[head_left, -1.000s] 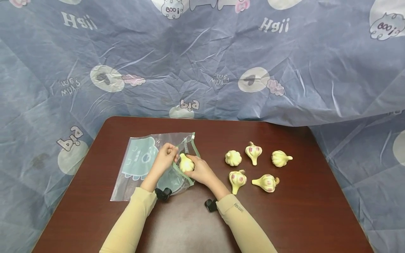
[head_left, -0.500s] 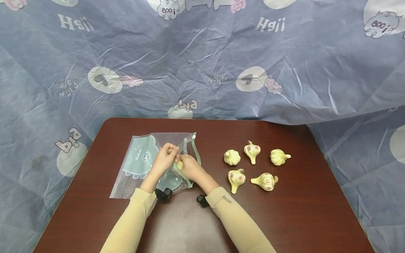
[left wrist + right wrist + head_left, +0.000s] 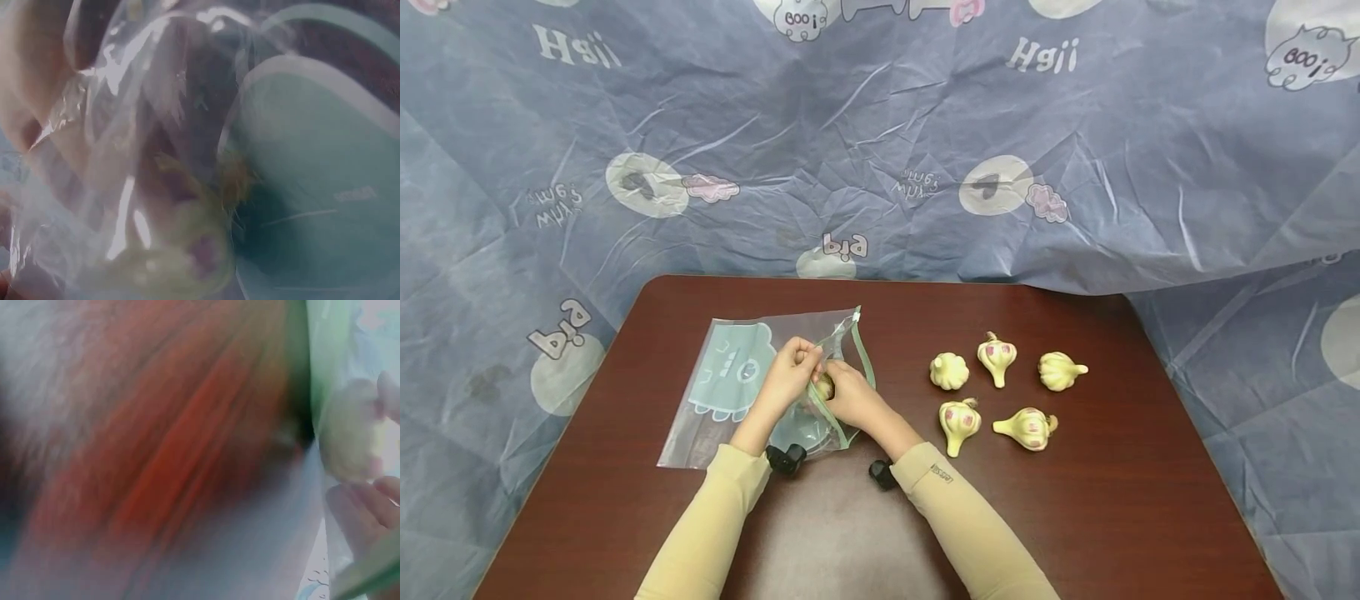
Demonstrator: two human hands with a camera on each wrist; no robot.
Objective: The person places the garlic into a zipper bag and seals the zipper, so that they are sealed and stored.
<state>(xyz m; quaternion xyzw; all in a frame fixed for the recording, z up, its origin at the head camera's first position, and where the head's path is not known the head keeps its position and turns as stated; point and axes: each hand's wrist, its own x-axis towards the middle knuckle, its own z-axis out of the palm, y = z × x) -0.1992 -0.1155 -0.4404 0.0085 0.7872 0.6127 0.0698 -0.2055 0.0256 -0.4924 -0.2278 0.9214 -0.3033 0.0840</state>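
Note:
A clear zip bag (image 3: 752, 442) with a pale blue cartoon print lies flat, its green-edged mouth facing right. My left hand (image 3: 790, 371) pinches the upper edge of that mouth. My right hand (image 3: 853, 396) reaches into the opening and holds a garlic bulb (image 3: 823, 387), mostly hidden by its fingers. Through the film in the left wrist view, the bulb (image 3: 194, 256) shows purple patches. In the right wrist view the pale bulb (image 3: 350, 437) appears behind the film with fingertips around it.
Several more garlic bulbs lie on the dark brown table (image 3: 1120, 500) to the right, the nearest being one bulb (image 3: 959, 423) and another bulb (image 3: 949, 372). A blue patterned cloth (image 3: 880, 150) hangs behind the table.
My right hand has moved left, carrying the garlic bulb from the bag's mouth further inside. My left hand keeps its pinch on the edge. The other bulbs lie as before.

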